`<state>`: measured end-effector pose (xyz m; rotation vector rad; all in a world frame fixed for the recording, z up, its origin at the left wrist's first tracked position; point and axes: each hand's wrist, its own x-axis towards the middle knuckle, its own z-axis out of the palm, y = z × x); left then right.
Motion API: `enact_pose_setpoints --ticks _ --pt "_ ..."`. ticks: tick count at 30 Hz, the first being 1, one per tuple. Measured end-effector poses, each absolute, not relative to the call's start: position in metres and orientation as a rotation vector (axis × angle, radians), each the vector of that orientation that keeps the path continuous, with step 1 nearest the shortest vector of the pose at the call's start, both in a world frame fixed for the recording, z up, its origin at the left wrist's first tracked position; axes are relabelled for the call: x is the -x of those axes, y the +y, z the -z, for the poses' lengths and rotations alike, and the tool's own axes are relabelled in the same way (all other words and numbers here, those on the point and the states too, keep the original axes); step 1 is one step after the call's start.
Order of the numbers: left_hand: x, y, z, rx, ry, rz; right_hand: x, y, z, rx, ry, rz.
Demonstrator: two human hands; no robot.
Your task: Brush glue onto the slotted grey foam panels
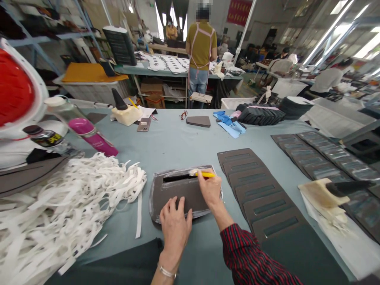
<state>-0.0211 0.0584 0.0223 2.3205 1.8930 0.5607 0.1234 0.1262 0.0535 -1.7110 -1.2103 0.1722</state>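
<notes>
A dark grey panel (190, 194) with rounded corners lies in front of me, whitish smears around its border. A long narrow slot (178, 178) runs across its upper part. My left hand (175, 221) rests on the panel's lower part, fingers spread and flat. In my right hand (210, 188) is a yellow-handled brush (206, 174), its pale tip at the slot's right end. Beside the panel on the right, a fanned row of similar slotted panels (257, 186) overlaps down the table.
White strips (74, 198) are heaped at left, below a pink bottle (92, 134). A glue-stained block with a black nozzle (323, 194) stands right, near more panels (320, 154). A phone (144, 124), glasses (183, 114) and blue cloth (230, 122) lie farther back. A person (202, 51) stands beyond.
</notes>
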Motion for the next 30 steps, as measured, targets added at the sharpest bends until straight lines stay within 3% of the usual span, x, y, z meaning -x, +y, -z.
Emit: enact_pose_setpoints --ticks 5,14,20,30 --pt "0.024 0.056 -0.027 -2.358 1.871 -0.479 -0.06 0.132 -0.043 1.524 -1.392 -0.431" --pt "0.008 0.06 -0.031 -2.242 1.88 -0.549 -0.222 0.079 -0.041 1.8 -1.088 -0.122" --pt "-0.05 0.085 -0.034 -1.713 1.351 -0.747 -0.209 0.065 -0.022 1.799 -1.021 -0.424" --pt "-0.092 0.125 -0.031 -1.242 1.26 -0.747 -0.187 0.05 -0.043 1.435 -0.741 -0.652"
